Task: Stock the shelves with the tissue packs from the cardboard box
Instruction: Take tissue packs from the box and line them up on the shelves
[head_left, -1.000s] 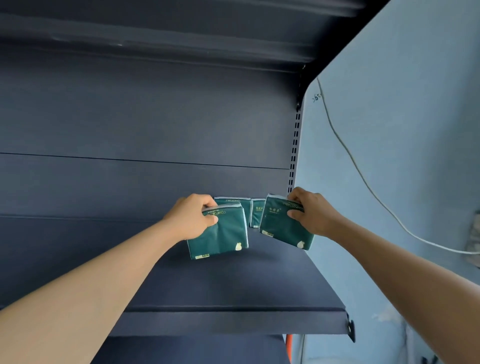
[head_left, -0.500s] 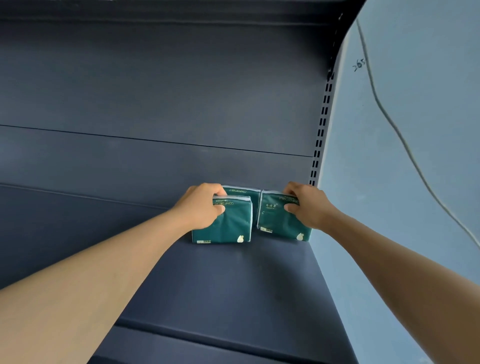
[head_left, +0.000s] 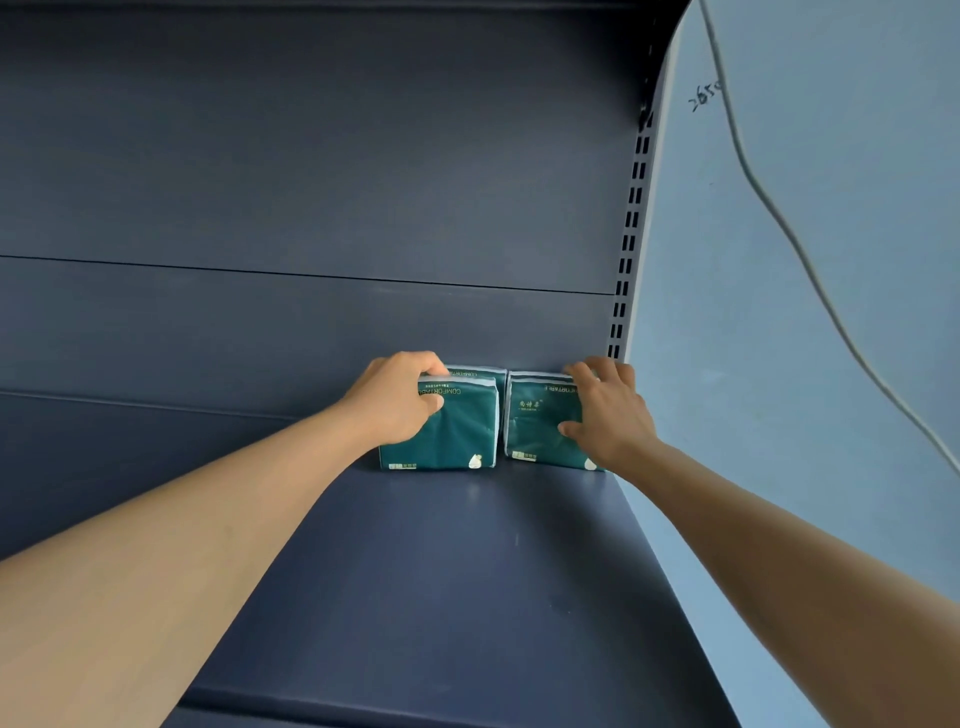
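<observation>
Gripping the left tissue pack (head_left: 457, 431) by its top edge with the left hand (head_left: 397, 402); right hand (head_left: 608, 410) curled over the top of the right tissue pack (head_left: 535, 423). Both upright, side by side at the back right of the shelf (head_left: 467, 582), more packs behind. Probably light, soft, slippery-wrapped; best pinched along the top seam.

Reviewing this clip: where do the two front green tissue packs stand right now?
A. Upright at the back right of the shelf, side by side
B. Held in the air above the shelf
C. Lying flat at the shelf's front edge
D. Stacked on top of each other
A: the left front pack and the right front pack stand upright side by side on the shelf, near its back right corner, with the left hand and the right hand on them.
</observation>
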